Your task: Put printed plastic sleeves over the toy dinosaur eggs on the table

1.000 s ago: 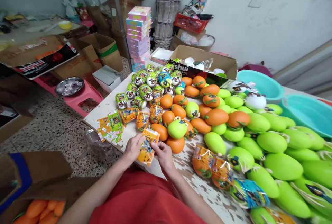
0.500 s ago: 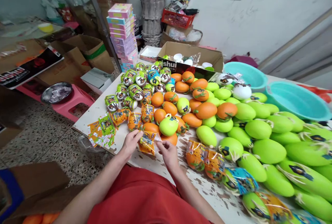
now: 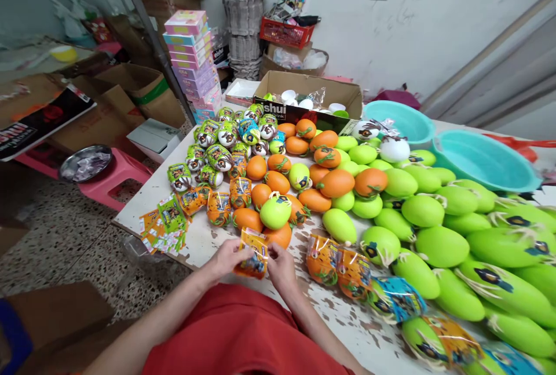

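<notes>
Orange packet (image 3: 258, 247) is held low at my edge of the table (image 3: 208, 241). Left hand (image 3: 228, 258) is clamped on it from 9 o'clock, thumb across the front; right hand (image 3: 281, 268) is pinching its 3 o'clock side. Orange egg (image 3: 280, 237) sits just behind at 2, green egg (image 3: 275, 213) at 1; can't tell if packet and orange egg touch. Risks, my read: film looks thin, so uneven pull between hands could split or crease it. Knuckles drifting toward 2 could nudge the orange egg, and the green one, seemingly propped on it, might roll. Loose packets (image 3: 171, 213) fan out by the table edge at 10; a brush from my left arm (image 3: 156, 317) could send some over. Can't see: left fingertips behind the packet, whether its mouth is open, whether anything's inside. Print too small to read. Last wrapped green egg (image 3: 512, 357), toward 4, is cut off by the frame. Cardboard box (image 3: 271, 109) at 1 hides part of its load behind its front wall.
</notes>
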A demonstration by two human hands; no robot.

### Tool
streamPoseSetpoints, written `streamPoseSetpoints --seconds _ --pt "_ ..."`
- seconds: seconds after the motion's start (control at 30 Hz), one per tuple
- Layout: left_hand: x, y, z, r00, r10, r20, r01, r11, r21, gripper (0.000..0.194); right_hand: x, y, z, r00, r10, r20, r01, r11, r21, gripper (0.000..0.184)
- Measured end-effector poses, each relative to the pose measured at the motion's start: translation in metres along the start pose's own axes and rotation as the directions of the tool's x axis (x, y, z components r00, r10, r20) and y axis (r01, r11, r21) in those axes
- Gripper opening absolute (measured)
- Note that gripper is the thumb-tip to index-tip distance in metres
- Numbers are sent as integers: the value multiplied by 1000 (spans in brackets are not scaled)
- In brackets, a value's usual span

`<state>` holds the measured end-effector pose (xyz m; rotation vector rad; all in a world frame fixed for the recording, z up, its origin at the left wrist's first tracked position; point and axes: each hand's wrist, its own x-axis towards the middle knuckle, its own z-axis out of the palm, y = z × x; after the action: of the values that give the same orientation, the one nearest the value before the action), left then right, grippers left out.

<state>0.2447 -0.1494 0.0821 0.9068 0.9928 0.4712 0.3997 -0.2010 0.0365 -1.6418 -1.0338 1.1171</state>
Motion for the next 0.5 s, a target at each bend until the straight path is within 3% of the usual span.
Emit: streamPoseSetpoints --seconds 0.07,0.13,0.23,0.33,0.4,0.5 --pt "-8 -4 3 996 -32 80 38 997 -73 40 -3 4 2 999 -12 31 13 1000 -26 25" --pt "-16 -3 -2 998 -13 60 23 985 -169 42 -4 7 -2 999 -28 40 30 998 -61 27" --pt "-25 1 -29 993 -14 -119 -14 973 -231 40 3 1 -19 995 -82 -65 72 987 -141 28" --pt "-26 -1 -60 956 -4 -293 -54 980 -190 41 27 -18 -33 936 -195 -294 95 942 -323 61" --pt "-23 -5 -73 926 21 -377 -88 983 -161 43 50 -32 -33 907 -181 -381 11 913 -407 81" --pt "-16 -13 -75 900 3 -436 -87 981 -172 47 81 -45 -18 914 -6 -406 -165 909 -383 90"
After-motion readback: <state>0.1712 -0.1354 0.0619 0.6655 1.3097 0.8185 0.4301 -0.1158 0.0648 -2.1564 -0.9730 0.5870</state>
